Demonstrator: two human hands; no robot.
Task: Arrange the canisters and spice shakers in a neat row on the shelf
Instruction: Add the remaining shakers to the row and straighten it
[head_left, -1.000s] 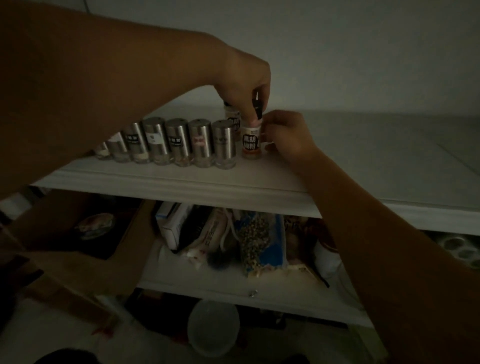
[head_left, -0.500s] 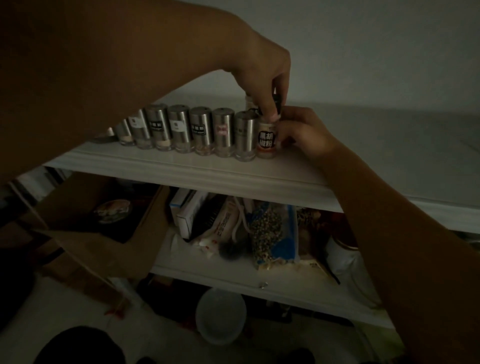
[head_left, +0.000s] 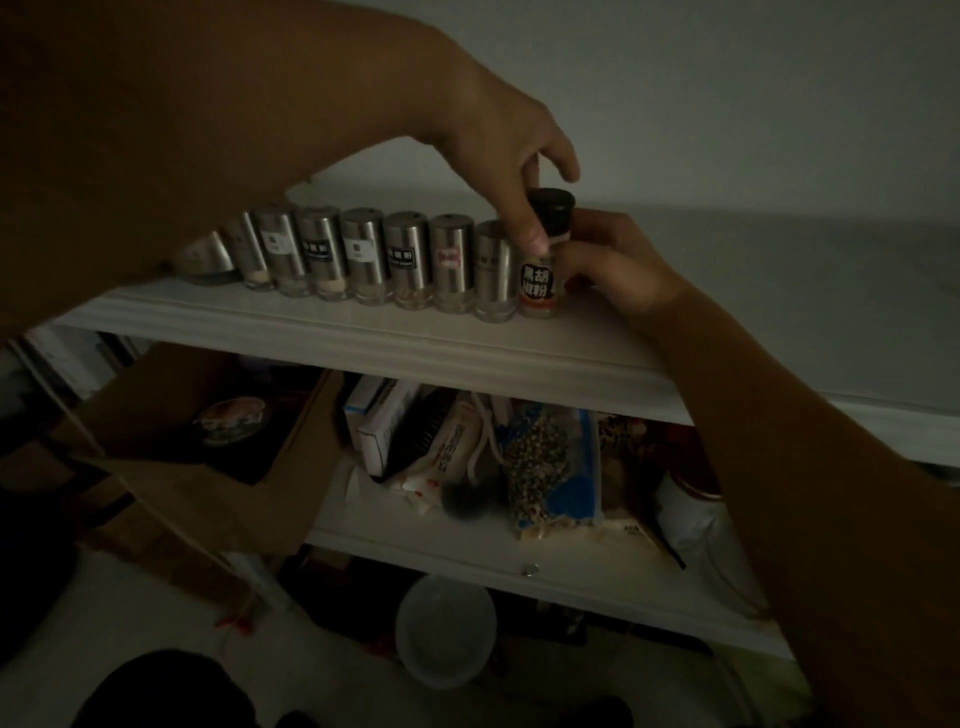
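Observation:
Several steel spice shakers (head_left: 405, 254) stand in a tight row along the front of the white top shelf (head_left: 363, 338). At the row's right end stands a small pepper bottle (head_left: 537, 285) with a black cap, a black label and an orange base, touching the last shaker. My left hand (head_left: 511, 156) reaches in from the upper left and pinches the bottle just below its cap, with the index finger lifted. My right hand (head_left: 613, 265) comes from the right, its fingertips pressed on the bottle's right side. The leftmost shakers are partly hidden behind my left forearm.
Right of the bottle the shelf top runs on along the wall. On the lower shelf lie boxes (head_left: 379, 421), packets and a bag of peppercorns (head_left: 540, 467). An open cardboard box (head_left: 208, 467) stands at the left, and a clear plastic tub (head_left: 447, 629) sits on the floor.
The pepper bottle has closed up against the last steel shaker. My left hand's fingers have come off the cap, so the black cap now shows. My right hand stays at the bottle's side.

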